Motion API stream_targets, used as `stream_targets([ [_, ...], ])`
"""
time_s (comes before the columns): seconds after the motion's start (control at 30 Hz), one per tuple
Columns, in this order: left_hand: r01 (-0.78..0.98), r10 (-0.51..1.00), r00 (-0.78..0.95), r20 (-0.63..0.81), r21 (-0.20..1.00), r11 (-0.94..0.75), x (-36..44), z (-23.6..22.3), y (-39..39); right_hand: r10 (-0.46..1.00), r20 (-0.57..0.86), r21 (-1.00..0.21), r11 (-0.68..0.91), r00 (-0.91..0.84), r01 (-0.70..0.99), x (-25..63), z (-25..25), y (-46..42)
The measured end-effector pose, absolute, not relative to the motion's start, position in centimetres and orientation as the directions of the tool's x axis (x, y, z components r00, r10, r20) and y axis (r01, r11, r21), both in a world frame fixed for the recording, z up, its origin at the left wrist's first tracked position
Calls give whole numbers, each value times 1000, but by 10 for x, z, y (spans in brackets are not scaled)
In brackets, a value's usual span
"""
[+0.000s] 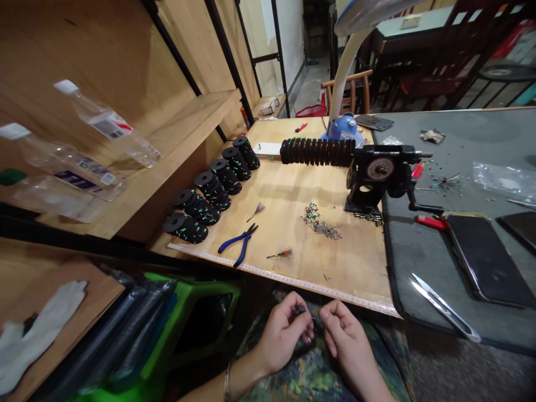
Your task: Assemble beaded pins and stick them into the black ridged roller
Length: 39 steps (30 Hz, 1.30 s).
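Both hands are held close together in front of the table's near edge, above the lap. My left hand (288,329) has its thumb and fingers curled together, with something small and dark partly showing between them. My right hand (345,338) is pinched at thumb and forefinger; whatever it holds is too fine to make out. On the table beyond lie a small bristly bundle with an orange part (282,253), a second pale bundle (257,211), blue-handled pliers (238,244) lying spread, and a heap of small metal pieces with coloured beads (320,222).
Black spools (213,187) line the table's left side. A hand-cranked machine (377,173) carries a row of black discs (317,151). On the grey mat (408,251) lie a phone (488,257) and a metal blade-like tool (446,307). Plastic bottles (111,128) rest on the left shelf.
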<state>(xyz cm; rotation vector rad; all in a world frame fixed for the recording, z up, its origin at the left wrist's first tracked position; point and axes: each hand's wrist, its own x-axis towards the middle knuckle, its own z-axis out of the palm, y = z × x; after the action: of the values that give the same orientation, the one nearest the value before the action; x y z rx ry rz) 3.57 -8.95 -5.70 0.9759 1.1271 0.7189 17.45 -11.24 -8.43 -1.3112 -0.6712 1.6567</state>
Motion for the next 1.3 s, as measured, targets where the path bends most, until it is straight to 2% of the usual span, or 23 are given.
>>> stream_targets([
  [0.17,9,857,331,-395,909,416,35,-57,-90,891,-452,-844,-441,-37,-304,173,-85,-114],
  [0.5,146,850,354,-390,921,362,35,-64,-90,919,-395,-879,-382,-13,-286,176,-85,-116],
  [0.73,271,906,300,-298,937,219,35,-63,-87,915,-403,-875,-394,-27,-282,176,-82,-114],
  [1.03,268,898,255,-359,918,291,39,-57,-85,897,-430,-841,-440,-105,-314,177,-83,-111],
  [1.3,342,937,273,-218,932,117,31,-45,-80,916,-366,-920,-382,-161,-84,181,-79,-113],
])
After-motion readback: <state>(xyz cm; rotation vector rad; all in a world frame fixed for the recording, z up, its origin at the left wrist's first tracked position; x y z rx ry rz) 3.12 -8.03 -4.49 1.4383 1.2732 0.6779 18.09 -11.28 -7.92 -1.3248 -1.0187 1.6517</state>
